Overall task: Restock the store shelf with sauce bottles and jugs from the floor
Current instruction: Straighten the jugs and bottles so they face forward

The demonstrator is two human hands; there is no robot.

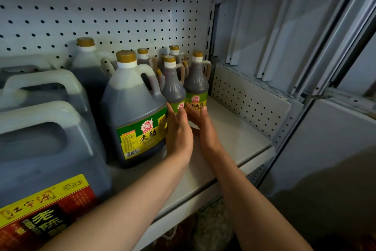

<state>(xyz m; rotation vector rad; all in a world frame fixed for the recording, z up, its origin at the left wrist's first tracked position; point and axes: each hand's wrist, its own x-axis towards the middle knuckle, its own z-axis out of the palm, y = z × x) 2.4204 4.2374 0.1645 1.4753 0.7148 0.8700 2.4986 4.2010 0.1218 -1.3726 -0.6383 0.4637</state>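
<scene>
Several small dark vinegar bottles with gold caps stand at the back right of the shelf [234,134]. My left hand [179,130] holds the base of the front left small bottle [174,85], thumb on its left side, fingers up against its label. My right hand [203,126] holds the base of the front right small bottle [196,81], thumb and fingers either side of the label. Both bottles stand upright on the shelf. A mid-size vinegar jug [134,112] with a green and yellow label stands just left of my left hand.
Two large square jugs [40,149] with white handles fill the shelf's left side, and another gold-capped jug [87,63] stands behind. A pegboard back wall [101,6] and a perforated side panel [244,104] close the shelf. Bare shelf lies right of the bottles.
</scene>
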